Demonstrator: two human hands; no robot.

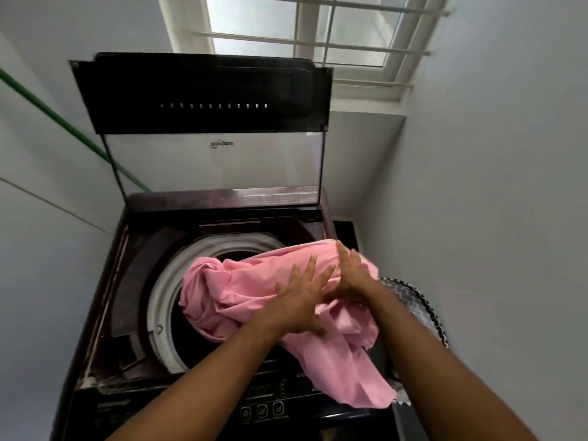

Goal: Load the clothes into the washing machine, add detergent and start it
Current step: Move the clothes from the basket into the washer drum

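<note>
A top-loading washing machine (105, 313) is seen wedged between two pale walls beneath a barred window (305, 30), its dark-framed glass lid (203, 122) propped fully upright so that the drum mouth is left clear for loading. The white drum rim (159, 300) is exposed on the left side only; the right side is covered by a large pink cloth (241, 294), possibly a sheet or garment, which is bunched over the opening. Part of the cloth is already dipped into the drum at the left, while a long tail is draped forward over the front edge and onto the control panel (264, 409), hiding some of its buttons. By this reading, the load is only partly in, and neither detergent nor a start is yet possible.

A patterned black-and-white laundry basket (423, 310) is glimpsed just beside the machine on the right, partly hidden by the right forearm.

Both arms are extended forward and slightly inward over the panel. The left hand (302, 300) is laid flat on the cloth, fingers spread, apparently pressing it down toward the drum. The right hand (353, 275) is set against the bundle's right side, fingers straight and held loosely together, as if the mass is being pushed leftward; whether fabric is gripped beneath it cannot be told.
</note>
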